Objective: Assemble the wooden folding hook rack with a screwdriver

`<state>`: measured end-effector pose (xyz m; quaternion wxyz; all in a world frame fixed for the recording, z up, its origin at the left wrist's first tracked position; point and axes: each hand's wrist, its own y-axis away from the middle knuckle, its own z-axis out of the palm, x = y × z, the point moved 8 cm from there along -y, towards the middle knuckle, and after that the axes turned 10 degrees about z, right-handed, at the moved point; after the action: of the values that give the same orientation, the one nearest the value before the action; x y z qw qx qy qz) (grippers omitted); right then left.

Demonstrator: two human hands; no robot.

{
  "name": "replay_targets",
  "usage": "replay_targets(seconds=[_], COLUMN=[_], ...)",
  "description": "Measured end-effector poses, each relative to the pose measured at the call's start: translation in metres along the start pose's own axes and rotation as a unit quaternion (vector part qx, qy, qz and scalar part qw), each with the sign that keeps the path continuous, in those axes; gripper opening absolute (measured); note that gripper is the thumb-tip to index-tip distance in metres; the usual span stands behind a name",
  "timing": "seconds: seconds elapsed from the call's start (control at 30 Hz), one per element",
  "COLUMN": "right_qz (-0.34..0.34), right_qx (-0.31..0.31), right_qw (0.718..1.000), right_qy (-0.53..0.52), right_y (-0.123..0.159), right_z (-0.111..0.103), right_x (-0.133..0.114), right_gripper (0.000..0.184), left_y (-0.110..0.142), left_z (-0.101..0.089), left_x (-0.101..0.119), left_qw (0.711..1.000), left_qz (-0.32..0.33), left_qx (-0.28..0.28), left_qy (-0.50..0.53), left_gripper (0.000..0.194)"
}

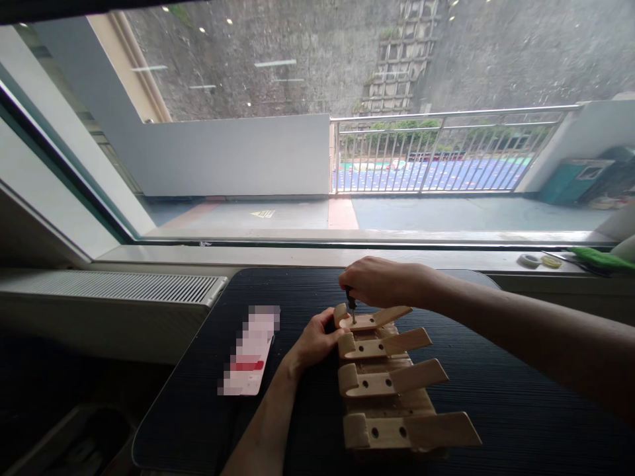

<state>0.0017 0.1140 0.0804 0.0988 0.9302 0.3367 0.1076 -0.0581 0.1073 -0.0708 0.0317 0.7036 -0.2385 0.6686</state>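
Observation:
My right hand [373, 281] is closed around the dark handle of a screwdriver [351, 301], which stands nearly upright. Its metal shaft reaches down to the left hole of the farthest wooden hook [366, 322]. The fingers of my left hand [318, 338] are closed on the rounded left end of that hook, some of them hidden behind it. Several such pale wooden hooks sit in a row across a wooden board [417, 402], each with a curled left end and a flat arm slanting right. Dark round spots mark the holes in the nearer hooks.
The work lies on a black table [198, 423] by a large window. A pink-and-white flat item [251, 354], partly blurred out, lies left of my left arm. On the sill [297, 256] are tape rolls [530, 261] and a green cloth-like thing [602, 259]. A radiator [114, 287] stands left.

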Motion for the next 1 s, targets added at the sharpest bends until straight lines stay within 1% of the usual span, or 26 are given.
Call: replay_targets(seconds=[0.13,0.3,0.37,0.5,0.67,0.83,1.0], right_qz=[0.05,0.076,0.069,0.011,-0.02,-0.012,0.041], right_qx=[-0.003,0.005,0.017,0.035,0.015,0.01,-0.016], right_qw=[0.999,0.997,0.997,0.999,0.999,0.999,0.999], right_qy=[0.014,0.03,0.025,0.002,0.031,0.04,0.022], right_y=[0.005,0.013,0.015,0.02,0.017,0.006,-0.001], right_z=[0.003,0.002,-0.002,-0.009,-0.005,-0.001,0.004], right_x=[0.011,0.015,0.013,0.002,-0.005,-0.007,0.001], right_gripper=[0.025,0.028,0.026,0.02,0.02,0.02,0.023], left_y=[0.0,0.001,0.002,0.002,0.002,0.0,0.0], left_z=[0.001,0.002,0.001,0.002,0.002,0.001,0.0], left_x=[-0.001,-0.001,-0.001,0.0,-0.003,-0.005,-0.004], left_qw=[1.0,1.0,1.0,1.0,1.0,1.0,1.0], left_qz=[0.003,-0.002,-0.001,0.003,-0.013,-0.003,0.001], left_qx=[-0.019,-0.016,-0.012,-0.013,-0.015,-0.013,-0.015], left_qy=[-0.003,0.001,-0.001,0.01,-0.003,-0.01,-0.01], left_gripper=[0.028,0.029,0.03,0.03,0.03,0.025,0.024])
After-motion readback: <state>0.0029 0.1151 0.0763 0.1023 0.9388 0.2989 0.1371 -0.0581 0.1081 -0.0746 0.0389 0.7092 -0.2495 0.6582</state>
